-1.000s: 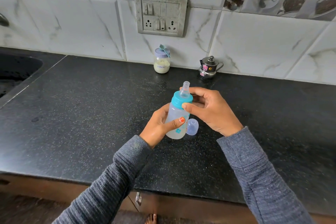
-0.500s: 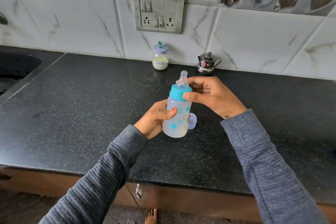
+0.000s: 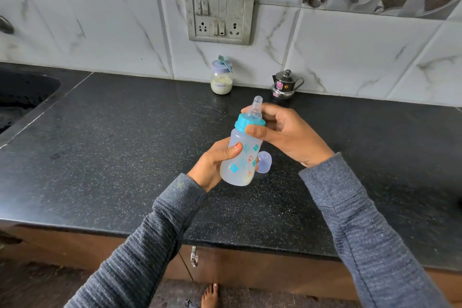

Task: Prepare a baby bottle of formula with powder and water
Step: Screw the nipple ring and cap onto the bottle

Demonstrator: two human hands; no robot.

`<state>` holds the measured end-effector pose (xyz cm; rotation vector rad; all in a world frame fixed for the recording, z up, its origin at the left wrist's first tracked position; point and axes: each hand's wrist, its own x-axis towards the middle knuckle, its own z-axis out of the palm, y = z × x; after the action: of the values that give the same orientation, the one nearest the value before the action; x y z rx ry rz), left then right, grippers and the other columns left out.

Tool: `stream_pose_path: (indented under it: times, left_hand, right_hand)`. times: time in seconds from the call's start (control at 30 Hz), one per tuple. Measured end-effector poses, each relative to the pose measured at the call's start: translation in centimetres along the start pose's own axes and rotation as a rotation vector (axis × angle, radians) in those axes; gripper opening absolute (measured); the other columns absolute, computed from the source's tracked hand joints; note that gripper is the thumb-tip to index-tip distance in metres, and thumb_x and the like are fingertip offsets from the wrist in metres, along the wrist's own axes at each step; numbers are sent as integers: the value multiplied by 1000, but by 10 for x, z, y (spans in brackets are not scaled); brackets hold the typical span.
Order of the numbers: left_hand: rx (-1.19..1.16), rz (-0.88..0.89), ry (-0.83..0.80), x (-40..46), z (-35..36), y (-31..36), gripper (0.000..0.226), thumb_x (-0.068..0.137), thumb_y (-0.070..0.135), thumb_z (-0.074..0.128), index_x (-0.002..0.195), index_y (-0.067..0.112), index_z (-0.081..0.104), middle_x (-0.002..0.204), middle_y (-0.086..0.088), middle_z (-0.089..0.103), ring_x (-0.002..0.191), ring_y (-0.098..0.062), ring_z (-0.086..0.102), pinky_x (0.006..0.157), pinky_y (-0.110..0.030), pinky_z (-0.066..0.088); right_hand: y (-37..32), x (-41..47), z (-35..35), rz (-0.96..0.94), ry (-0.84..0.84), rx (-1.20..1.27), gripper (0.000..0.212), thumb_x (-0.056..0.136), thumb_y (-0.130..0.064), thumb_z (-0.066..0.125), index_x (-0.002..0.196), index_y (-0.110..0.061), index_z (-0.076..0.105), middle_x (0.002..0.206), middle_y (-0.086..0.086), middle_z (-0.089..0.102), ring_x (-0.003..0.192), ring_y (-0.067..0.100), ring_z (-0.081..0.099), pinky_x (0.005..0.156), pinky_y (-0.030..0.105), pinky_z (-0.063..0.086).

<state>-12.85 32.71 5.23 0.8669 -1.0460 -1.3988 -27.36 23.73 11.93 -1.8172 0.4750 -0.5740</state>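
A translucent baby bottle point(image 3: 241, 165) with printed flowers is held tilted above the black counter point(image 3: 112, 157). My left hand point(image 3: 215, 162) grips its body from the left. My right hand point(image 3: 285, 132) pinches the teal screw collar point(image 3: 246, 121), which carries the clear nipple point(image 3: 256, 106). The bottle's clear cap point(image 3: 264, 162) lies on the counter just behind the bottle. A small jar of formula powder point(image 3: 221, 80) with a lilac lid and a teal scoop on top stands by the wall. To its right stands a small steel pot point(image 3: 285, 85) with a lid and spout.
A dark sink point(image 3: 22, 97) is set into the counter at the far left. A switch and socket plate point(image 3: 220, 16) is on the tiled wall above the jar. Below the counter edge are wooden cabinet doors with a metal handle point(image 3: 193, 256).
Both hands have kept hold of the bottle and turned it, so the flower print now faces me. The view has dipped slightly.
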Motion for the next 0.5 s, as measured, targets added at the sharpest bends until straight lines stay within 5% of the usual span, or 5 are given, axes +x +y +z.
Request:
stream_pose_path:
  times: [0.2, 0.3, 0.5]
  left_hand:
    - [22, 46, 8, -1, 7, 1, 81, 54, 64, 74, 109, 9, 54, 83, 1, 69, 68, -19, 66, 61, -31, 54]
    - [-53, 94, 2, 3, 10, 1, 77, 56, 59, 75, 108, 6, 56, 87, -5, 66, 67, -22, 64, 60, -33, 54]
    - [-91, 99, -92, 10, 12, 9, 77, 57, 55, 76, 108, 1, 53, 87, -7, 65, 65, -24, 64, 59, -34, 53]
  right_hand:
    - [1, 0, 3, -34, 65, 30, 27, 76, -33, 72, 101, -26, 66, 103, -4, 70, 101, 10, 63, 92, 36, 52]
    - [0, 2, -1, -66, 11, 154, 43, 67, -47, 78, 102, -24, 69, 104, -3, 70, 104, 13, 62, 89, 30, 50]
    - [-9, 0, -7, -111, -88, 343, 56, 67, -37, 79, 111, -9, 61, 104, 1, 71, 102, 14, 62, 86, 23, 49]
